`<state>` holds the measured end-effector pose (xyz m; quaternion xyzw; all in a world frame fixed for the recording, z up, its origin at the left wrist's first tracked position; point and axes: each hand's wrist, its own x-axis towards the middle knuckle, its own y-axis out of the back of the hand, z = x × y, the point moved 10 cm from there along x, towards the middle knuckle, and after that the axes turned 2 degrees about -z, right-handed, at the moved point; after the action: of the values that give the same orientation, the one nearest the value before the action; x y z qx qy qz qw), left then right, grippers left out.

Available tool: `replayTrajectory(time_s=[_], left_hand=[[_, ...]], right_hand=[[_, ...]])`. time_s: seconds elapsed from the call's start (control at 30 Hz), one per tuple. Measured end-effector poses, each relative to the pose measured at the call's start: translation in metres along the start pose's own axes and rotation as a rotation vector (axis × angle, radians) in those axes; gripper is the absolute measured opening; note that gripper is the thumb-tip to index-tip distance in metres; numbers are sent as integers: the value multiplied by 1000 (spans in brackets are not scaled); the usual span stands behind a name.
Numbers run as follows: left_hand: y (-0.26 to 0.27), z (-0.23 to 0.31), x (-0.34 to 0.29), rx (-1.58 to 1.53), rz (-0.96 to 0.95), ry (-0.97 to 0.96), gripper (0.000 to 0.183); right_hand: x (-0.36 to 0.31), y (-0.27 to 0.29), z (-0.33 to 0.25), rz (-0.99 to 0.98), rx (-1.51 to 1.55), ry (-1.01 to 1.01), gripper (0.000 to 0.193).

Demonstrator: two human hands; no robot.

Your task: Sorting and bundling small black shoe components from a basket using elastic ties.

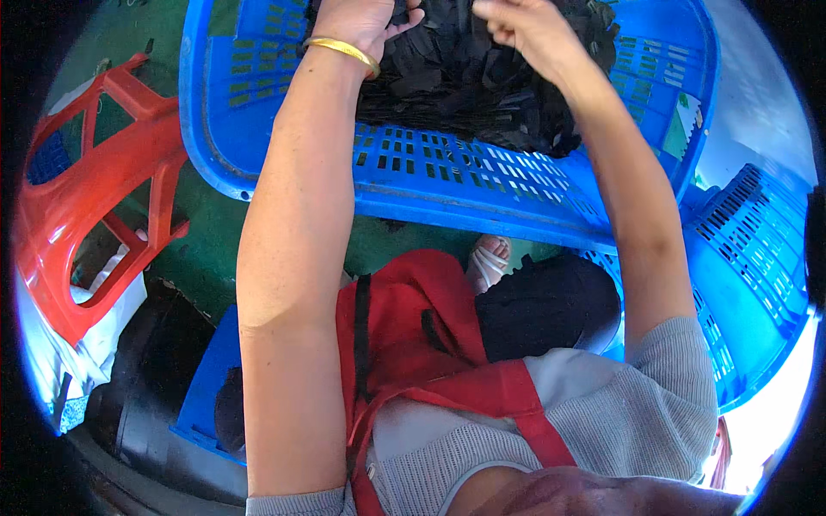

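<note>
Both my hands are over a large blue plastic basket (413,191) that holds a heap of thin, flat black pieces (456,95). My left hand (366,24), with a gold bangle (346,52) at its wrist, is at the upper edge of the view. Its fingers are bent, and their tips are partly cut off. To its right, my right hand (527,33) is closed with curled fingers, slightly blurred. Whatever either hand pinches, if anything, is hidden or too small to make out. The black pieces lie below and between the hands.
A red plastic stool (103,206) lies tipped at the left, beside a white bag (112,331). Another blue slotted basket (748,267) is close by my right arm. My knees and a sandalled foot (489,261) are near the basket's front rim, over green floor.
</note>
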<state>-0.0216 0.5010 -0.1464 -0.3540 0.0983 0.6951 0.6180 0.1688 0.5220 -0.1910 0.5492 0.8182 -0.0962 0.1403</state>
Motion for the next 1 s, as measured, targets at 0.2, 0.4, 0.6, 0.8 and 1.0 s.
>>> replayTrajectory(time_s=[0.2, 0.4, 0.6, 0.8, 1.0], left_hand=[[-21, 4, -10, 50, -216, -34, 29], [6, -3, 8, 49, -13, -50, 27], [38, 19, -2, 129, 343, -190, 22], [31, 27, -3, -143, 219, -271, 16], [31, 24, -2, -135, 222, -210, 13]], right_hand=[[2, -63, -77, -65, -60, 105, 25], [6, -63, -33, 16, -69, 93, 26], [8, -68, -43, 335, -651, 230, 23], [-26, -116, 30, -138, -1226, 255, 25], [-15, -75, 50, -8, -320, -183, 31]])
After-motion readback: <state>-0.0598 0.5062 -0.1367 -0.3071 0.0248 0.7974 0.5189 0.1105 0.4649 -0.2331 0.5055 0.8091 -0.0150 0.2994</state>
